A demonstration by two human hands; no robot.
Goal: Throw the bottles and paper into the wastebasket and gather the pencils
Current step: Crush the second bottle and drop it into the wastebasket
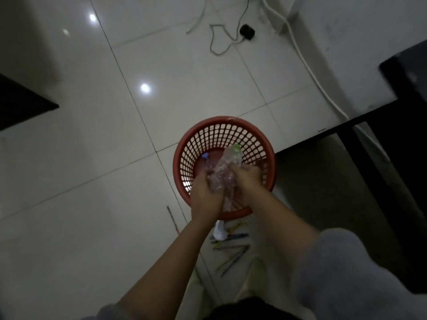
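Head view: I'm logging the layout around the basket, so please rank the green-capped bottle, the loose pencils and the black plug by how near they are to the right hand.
1. Green-capped bottle: in the grip of the right hand, over the red wastebasket.
2. Loose pencils: on the floor below the hand, just behind the basket.
3. Black plug: far across the tiles, at the top.
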